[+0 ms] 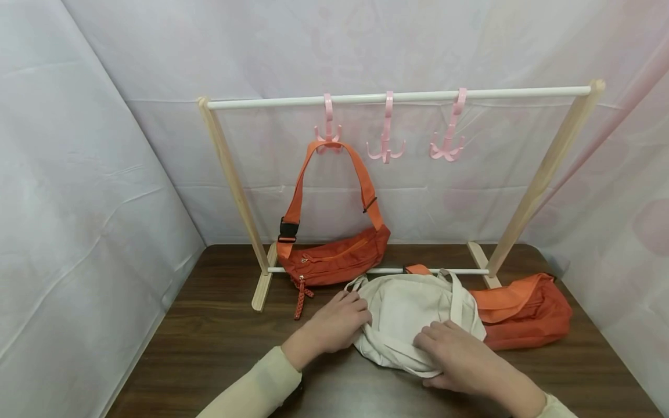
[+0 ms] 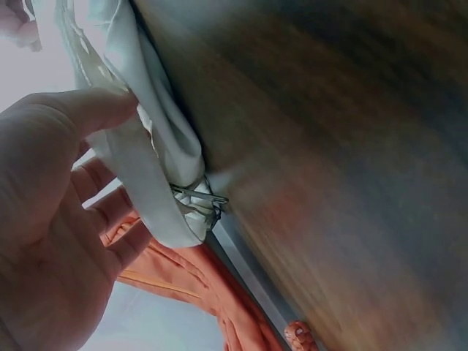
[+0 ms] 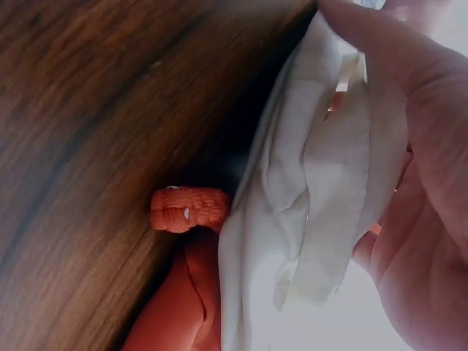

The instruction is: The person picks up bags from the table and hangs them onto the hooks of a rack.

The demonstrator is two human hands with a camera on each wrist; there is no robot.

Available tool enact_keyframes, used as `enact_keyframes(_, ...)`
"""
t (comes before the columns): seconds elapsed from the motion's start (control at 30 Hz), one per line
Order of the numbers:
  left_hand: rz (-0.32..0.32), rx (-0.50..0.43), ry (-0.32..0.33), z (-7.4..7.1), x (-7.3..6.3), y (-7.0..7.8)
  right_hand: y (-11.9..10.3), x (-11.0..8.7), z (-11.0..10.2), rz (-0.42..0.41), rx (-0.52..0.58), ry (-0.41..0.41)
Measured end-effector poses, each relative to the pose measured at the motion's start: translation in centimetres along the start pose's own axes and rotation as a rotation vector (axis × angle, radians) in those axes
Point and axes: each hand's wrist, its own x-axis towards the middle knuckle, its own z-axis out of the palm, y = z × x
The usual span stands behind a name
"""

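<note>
A cream canvas bag (image 1: 402, 305) with flat straps lies in front of the rack on the table. My left hand (image 1: 340, 321) holds its left edge; in the left wrist view the thumb (image 2: 110, 108) is on the near side of the cloth and the fingers go behind it. On the lower right of the bag, my right hand (image 1: 462, 357) grips the edge and strap (image 3: 333, 190), thumb in front. An orange waist bag (image 1: 533, 316) lies to the right, partly covered by the cream bag. Another orange waist bag (image 1: 334, 258) hangs by its strap from the left pink hook (image 1: 328, 125).
A wooden rack with a white top rail (image 1: 418, 96) stands at the back of the dark wood table (image 1: 209, 325). Two more pink hooks, a middle one (image 1: 386, 130) and a right one (image 1: 449, 130), hang from the rail. White curtains (image 1: 78, 203) surround the table.
</note>
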Motion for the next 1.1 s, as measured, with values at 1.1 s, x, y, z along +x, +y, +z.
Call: enact_keyframes(1.1,-0.081,-0.389,0.160,-2.2,1.3,-1.8,2.3,0.7,-7.8,0.247,0.291,-0.036)
